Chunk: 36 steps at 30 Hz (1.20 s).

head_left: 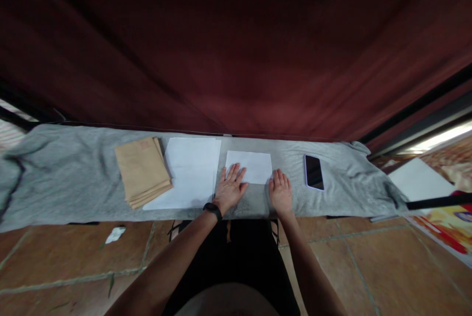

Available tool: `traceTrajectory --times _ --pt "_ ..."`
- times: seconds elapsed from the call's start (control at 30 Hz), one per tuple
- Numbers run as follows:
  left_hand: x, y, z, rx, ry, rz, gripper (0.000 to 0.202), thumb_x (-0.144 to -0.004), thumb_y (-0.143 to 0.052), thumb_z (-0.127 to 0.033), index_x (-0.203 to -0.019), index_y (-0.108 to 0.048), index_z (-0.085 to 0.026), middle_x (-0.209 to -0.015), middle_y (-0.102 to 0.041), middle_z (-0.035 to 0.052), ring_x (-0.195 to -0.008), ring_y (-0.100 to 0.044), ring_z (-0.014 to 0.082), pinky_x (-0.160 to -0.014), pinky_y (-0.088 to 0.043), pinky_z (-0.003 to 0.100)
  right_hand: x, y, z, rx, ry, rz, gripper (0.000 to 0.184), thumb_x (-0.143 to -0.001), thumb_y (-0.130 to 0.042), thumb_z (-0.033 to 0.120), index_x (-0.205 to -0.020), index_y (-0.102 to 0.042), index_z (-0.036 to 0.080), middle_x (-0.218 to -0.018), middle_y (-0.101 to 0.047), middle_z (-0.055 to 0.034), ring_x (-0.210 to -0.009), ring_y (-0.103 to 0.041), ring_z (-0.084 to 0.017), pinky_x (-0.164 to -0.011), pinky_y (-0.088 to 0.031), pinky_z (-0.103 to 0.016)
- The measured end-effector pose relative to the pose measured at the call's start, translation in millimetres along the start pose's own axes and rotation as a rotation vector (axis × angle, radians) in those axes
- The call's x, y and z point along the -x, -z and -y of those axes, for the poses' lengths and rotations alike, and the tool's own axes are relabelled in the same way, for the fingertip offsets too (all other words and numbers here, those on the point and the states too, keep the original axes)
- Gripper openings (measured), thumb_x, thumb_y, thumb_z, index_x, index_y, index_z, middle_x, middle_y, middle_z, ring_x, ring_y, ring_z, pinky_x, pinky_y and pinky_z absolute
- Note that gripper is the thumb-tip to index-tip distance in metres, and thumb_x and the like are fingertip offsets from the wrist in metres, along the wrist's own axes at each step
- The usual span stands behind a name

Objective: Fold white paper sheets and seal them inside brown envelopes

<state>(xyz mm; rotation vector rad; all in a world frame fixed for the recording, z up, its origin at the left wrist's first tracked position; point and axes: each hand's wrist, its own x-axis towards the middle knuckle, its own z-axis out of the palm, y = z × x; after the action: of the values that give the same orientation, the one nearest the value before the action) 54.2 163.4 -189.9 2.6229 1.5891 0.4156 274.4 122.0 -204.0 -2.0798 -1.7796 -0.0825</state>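
A small folded white sheet (252, 164) lies on the grey cloth (66, 183) in front of me. My left hand (230, 189) rests flat with fingers spread on the sheet's lower left corner; a black band sits on that wrist. My right hand (280, 191) lies flat, fingers together, at the sheet's lower right corner. Neither hand holds anything. To the left lies a stack of white paper (190, 171), and further left a pile of brown envelopes (142, 171).
A dark phone (313, 172) lies face up on the cloth to the right. A dark red curtain (236, 50) hangs behind. A crumpled white scrap (115, 234) lies on the tiled floor. White and coloured sheets (420, 181) lie at the far right.
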Motion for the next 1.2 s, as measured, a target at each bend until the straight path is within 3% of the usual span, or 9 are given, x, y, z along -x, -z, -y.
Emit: traceTrajectory --times 0.1,0.23,0.47,0.7,0.87,1.0,1.1,1.2 --pt "0 0.0 0 0.0 -0.005 -0.013 0.059 -0.099 -0.039 -0.048 -0.153 -0.037 -0.023 -0.161 -0.032 0.0094 -0.15 -0.025 0.0257 -0.123 -0.014 0.055 -4 4 -3 -0.024 -0.036 -0.023 0.046 -0.1 -0.035 0.029 -0.138 -0.055 0.013 -0.144 -0.054 -0.0173 -0.13 -0.049 -0.03 -0.108 -0.036 -0.047" --pt "0 0.2 1 0.003 -0.009 -0.028 0.058 -0.099 -0.039 -0.047 -0.152 -0.037 -0.024 -0.161 -0.033 0.0089 -0.15 -0.026 0.025 -0.123 -0.015 0.054 -16 9 3 -0.102 -0.102 -0.008 0.037 -0.096 -0.043 0.029 -0.123 -0.064 0.016 -0.116 -0.067 -0.0156 -0.107 -0.062 -0.027 -0.093 -0.044 -0.038" --pt "-1 0.5 2 -0.007 -0.01 -0.021 0.057 -0.098 -0.04 -0.046 -0.151 -0.04 -0.024 -0.161 -0.033 0.0086 -0.15 -0.026 0.0264 -0.122 -0.019 0.055 -37 9 12 -0.344 -0.334 0.095 0.023 -0.089 -0.052 0.032 -0.097 -0.066 0.016 -0.091 -0.071 -0.0131 -0.088 -0.067 -0.025 -0.076 -0.047 -0.032" --pt "-1 -0.6 3 -0.002 -0.02 -0.056 0.059 -0.098 -0.04 -0.047 -0.152 -0.037 -0.024 -0.158 -0.038 0.0091 -0.149 -0.029 0.0256 -0.122 -0.019 0.054 -43 12 8 -0.59 -0.355 0.132 0.026 -0.079 -0.056 0.045 -0.066 -0.057 0.023 -0.059 -0.06 0.0016 -0.063 -0.063 -0.018 -0.057 -0.046 -0.025" --pt "1 4.4 3 0.036 -0.06 -0.104 0.061 -0.1 -0.037 -0.045 -0.156 -0.029 -0.022 -0.156 -0.042 0.0101 -0.148 -0.032 0.0246 -0.123 -0.021 0.052 -45 21 20 -0.789 -0.402 0.102 0.035 -0.08 -0.048 0.057 -0.068 -0.052 0.023 -0.056 -0.052 0.004 -0.051 -0.059 -0.016 -0.048 -0.047 -0.026" --pt "4 6.8 6 0.084 -0.06 -0.135 0.06 -0.103 -0.031 -0.042 -0.156 -0.025 -0.014 -0.157 -0.039 0.013 -0.148 -0.032 0.0243 -0.121 -0.029 0.047 -51 48 23 -0.873 -0.416 0.004 0.04 -0.081 -0.047 0.06 -0.079 -0.054 0.021 -0.062 -0.052 0.0037 -0.053 -0.059 -0.016 -0.05 -0.05 -0.027" --pt "5 5.2 9 0.13 -0.037 -0.15 0.059 -0.104 -0.029 -0.04 -0.155 -0.027 -0.011 -0.156 -0.04 0.0149 -0.147 -0.034 0.024 -0.118 -0.035 0.045 -57 88 22 -0.852 -0.38 -0.085 0.037 -0.085 -0.049 0.057 -0.087 -0.058 0.021 -0.065 -0.056 0.0028 -0.059 -0.058 -0.016 -0.055 -0.049 -0.026" --pt "5 5.2 11 0.184 -0.027 -0.143 0.055 -0.104 -0.028 -0.039 -0.152 -0.032 -0.013 -0.154 -0.044 0.0138 -0.145 -0.038 0.022 -0.117 -0.037 0.043 -59 133 32 -0.528 -0.228 -0.256 0.035 -0.093 -0.045 0.05 -0.09 -0.062 0.02 -0.063 -0.058 0.001 -0.057 -0.054 -0.016 -0.058 -0.044 -0.027"
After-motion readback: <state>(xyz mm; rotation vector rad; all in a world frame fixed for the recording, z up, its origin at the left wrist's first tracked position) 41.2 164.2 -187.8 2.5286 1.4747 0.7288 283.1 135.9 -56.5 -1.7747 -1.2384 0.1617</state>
